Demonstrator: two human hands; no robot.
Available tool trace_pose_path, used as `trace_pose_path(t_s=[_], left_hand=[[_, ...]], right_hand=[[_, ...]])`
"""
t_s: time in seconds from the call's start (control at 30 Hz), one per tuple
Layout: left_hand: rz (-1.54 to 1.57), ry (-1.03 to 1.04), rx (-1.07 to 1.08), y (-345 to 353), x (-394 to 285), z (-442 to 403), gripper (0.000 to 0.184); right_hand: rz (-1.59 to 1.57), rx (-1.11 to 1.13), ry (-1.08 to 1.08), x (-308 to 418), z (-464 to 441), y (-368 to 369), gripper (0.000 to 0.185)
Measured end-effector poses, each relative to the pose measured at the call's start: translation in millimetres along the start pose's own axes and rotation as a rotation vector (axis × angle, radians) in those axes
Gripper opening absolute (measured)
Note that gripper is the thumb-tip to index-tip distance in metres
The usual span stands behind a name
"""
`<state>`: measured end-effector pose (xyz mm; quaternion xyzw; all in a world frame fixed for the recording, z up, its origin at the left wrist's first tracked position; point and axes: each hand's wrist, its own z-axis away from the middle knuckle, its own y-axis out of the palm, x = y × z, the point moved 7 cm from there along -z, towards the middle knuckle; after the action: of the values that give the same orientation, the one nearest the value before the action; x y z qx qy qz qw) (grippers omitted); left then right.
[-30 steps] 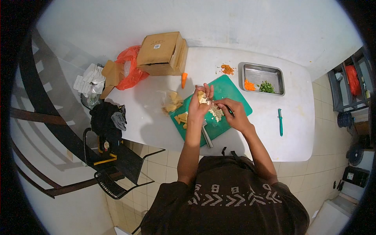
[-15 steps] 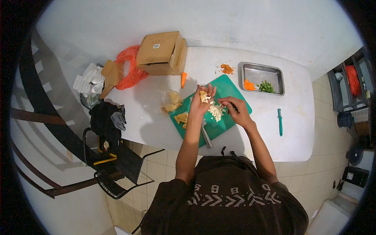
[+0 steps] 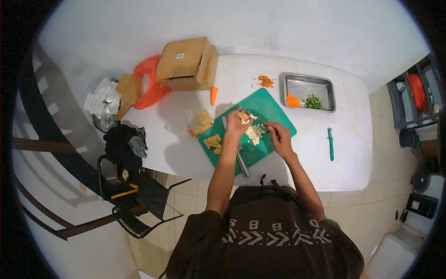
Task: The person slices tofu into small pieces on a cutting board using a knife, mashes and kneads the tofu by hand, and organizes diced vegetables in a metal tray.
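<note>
Seemingly scraping is in hand; over the board, the left hand grips a yellow piece in curled fingers; the right hand grips a dark tool; crumbs lie on the board; more scraping calls for steadiness.

Cardboard box w/ red plastic bag beside, blk chair, dark cloth bundle, grey shelf

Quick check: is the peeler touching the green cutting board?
Apart. The head view shows bare white table between the peeler and the nearest edge of the green cutting board.
</note>
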<state>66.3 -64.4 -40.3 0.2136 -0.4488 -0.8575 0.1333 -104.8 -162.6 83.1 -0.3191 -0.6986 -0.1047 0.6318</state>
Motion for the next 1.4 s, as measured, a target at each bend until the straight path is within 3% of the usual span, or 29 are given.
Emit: trace_pose_path(t_s=[0.07, 0.1, 0.17, 0.37, 0.47, 0.53, 0.6, 0.63, 0.7, 0.8, 0.87, 0.9, 0.97, 1.0, 1.07, 1.2, 1.4], left_hand=[[-0.131, 0.085, -0.236, -26.4, 3.2, -2.9, 0.012], [-0.133, 0.082, -0.239, -32.0, 7.8, -5.0, 0.012], [-0.573, 0.316, -0.167, -34.6, -1.5, -4.1, 0.020], [-1.041, 0.512, -0.013, -11.0, -3.3, 11.5, 0.020], [-1.241, 0.408, -0.111, -13.0, -1.9, 18.8, 0.018], [-1.269, 0.428, -0.115, -16.2, -1.0, 24.3, 0.018], [-1.296, 0.444, -0.118, -21.1, 3.9, 28.2, 0.018], [-1.298, 0.516, -0.101, -21.2, 4.9, 31.5, 0.017], [-1.298, 0.591, -0.082, -20.1, 7.2, 38.4, 0.017], [-1.295, 0.759, -0.036, -7.1, 6.1, 58.4, 0.018], [-0.786, 0.499, -0.219, -27.9, 8.7, 62.9, 0.021], [-0.782, 0.502, -0.222, -33.6, 7.4, 64.2, 0.021], [-0.447, 0.370, -0.035, -51.0, 11.2, 57.0, 0.031], [-0.445, 0.373, -0.035, -57.4, 7.6, 56.5, 0.031], [-0.118, 0.169, 0.073, -66.9, 15.0, 50.9, 0.037], [0.125, 0.049, 0.330, -59.4, 16.1, 57.2, 0.040], [0.205, 0.037, 0.375, -28.7, 10.5, 87.4, 0.041]], right_hand=[[0.053, 0.033, 0.076, -22.7, 7.2, 7.5, 0.019], [0.117, 0.004, 0.098, -24.5, 11.9, 4.5, 0.017], [0.130, -0.012, 0.082, -35.1, 17.5, 8.2, 0.017], [0.279, -0.058, -0.034, -51.8, 31.0, 13.8, 0.015], [0.320, -0.088, -0.097, -59.3, 34.2, 15.9, 0.015], [0.315, -0.097, -0.094, -59.9, 33.5, 14.8, 0.016], [0.180, -0.065, 0.065, -70.6, 33.9, 15.7, 0.020], [0.182, -0.067, 0.067, -69.5, 34.1, 16.7, 0.020], [-0.121, -0.062, 0.260, -79.4, 33.8, 23.2, 0.025], [-0.153, -0.091, 0.320, -73.5, 36.1, 22.4, 0.029], [-0.141, -0.085, 0.306, -66.5, 36.3, 21.7, 0.030], [-0.127, -0.084, 0.295, -64.0, 36.8, 21.3, 0.030], [-0.137, -0.056, 0.302, -64.5, 38.7, 21.4, 0.032], [-0.148, -0.034, 0.310, -65.5, 39.5, 22.0, 0.034], [-0.142, -0.024, 0.300, -65.3, 40.9, 22.1, 0.035], [-0.155, -0.010, 0.299, -67.5, 42.4, 22.3, 0.037], [-0.167, -0.008, 0.357, -69.6, 45.8, 22.8, 0.037]])
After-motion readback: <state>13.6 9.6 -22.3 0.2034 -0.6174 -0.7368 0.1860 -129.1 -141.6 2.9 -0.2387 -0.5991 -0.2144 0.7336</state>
